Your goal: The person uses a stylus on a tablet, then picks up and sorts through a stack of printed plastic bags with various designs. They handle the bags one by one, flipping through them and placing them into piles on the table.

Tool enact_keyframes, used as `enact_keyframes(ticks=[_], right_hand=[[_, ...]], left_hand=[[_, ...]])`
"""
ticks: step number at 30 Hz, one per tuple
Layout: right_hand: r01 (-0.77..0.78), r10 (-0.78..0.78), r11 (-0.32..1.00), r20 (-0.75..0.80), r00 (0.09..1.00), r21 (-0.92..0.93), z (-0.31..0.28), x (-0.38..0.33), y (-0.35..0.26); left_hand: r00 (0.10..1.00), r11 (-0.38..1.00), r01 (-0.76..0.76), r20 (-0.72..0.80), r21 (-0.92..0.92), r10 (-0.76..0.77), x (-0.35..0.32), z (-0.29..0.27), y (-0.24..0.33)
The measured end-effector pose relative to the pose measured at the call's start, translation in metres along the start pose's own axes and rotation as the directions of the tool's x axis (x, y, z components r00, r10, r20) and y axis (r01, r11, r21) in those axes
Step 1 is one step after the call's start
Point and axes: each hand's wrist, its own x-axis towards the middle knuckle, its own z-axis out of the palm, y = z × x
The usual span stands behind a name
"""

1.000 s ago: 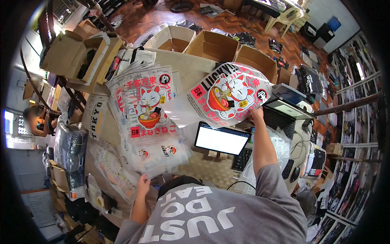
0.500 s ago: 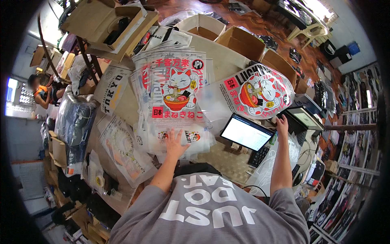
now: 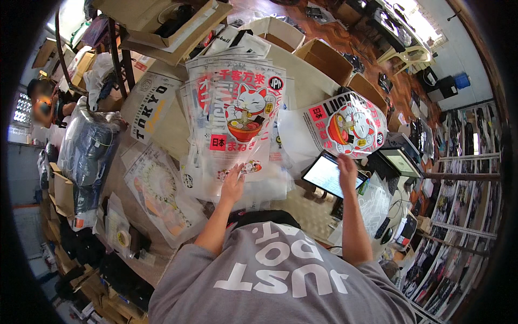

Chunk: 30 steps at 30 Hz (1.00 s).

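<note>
A pile of translucent printed transfer sheets (image 3: 216, 162) lies on the table in front of me, its top sheet showing a white and red cat with a noodle bowl. My left hand (image 3: 233, 184) rests on the lower part of this pile, fingers stretched out over a small cat print. Over the right side of a lit tablet (image 3: 324, 171) is my right hand (image 3: 348, 174), raised, its fingers partly turned from view; whether it touches the tablet cannot be seen. Beyond the tablet, another cat-printed sheet (image 3: 353, 127) lies curled at its right side.
Other printed sheets (image 3: 156, 102) and a clear-bagged print (image 3: 162, 194) lie to the left. Open cardboard boxes (image 3: 324, 56) line the far edge. A laptop (image 3: 396, 162) stands at right. Plastic-wrapped bundles (image 3: 89, 146) sit at far left, near another person (image 3: 46, 105).
My right hand has moved left from the lower edge of the curled sheet to over the tablet. My left hand stays on the pile, its fingers closer together. The view has shifted slightly.
</note>
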Motion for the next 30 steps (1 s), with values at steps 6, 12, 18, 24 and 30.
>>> enact_keyframes(ticks=[6,12,18,24,30], right_hand=[[-0.509,0.278,0.831,0.625,0.73,0.224,0.131,-0.011,-0.104],[-0.515,0.316,0.812,0.536,0.783,0.275,0.186,0.012,-0.16],[-0.476,0.33,0.858,0.505,0.798,0.191,0.221,0.057,-0.097],[-0.325,0.203,0.915,0.424,0.883,0.238,0.175,0.077,-0.126],[-0.161,0.176,0.982,0.18,0.968,-0.093,0.151,0.096,-0.095]], left_hand=[[0.979,0.979,-0.202,-0.009,0.028,0.202,-0.023,-0.043,0.044],[0.974,0.971,-0.227,0.037,0.07,0.225,-0.064,-0.048,0.069],[0.978,0.983,-0.171,0.135,0.06,0.162,-0.074,-0.039,0.069],[0.974,0.983,-0.185,0.133,0.01,0.182,-0.051,-0.022,0.083],[0.864,0.839,-0.493,0.243,0.23,0.441,-0.025,-0.01,0.115]])
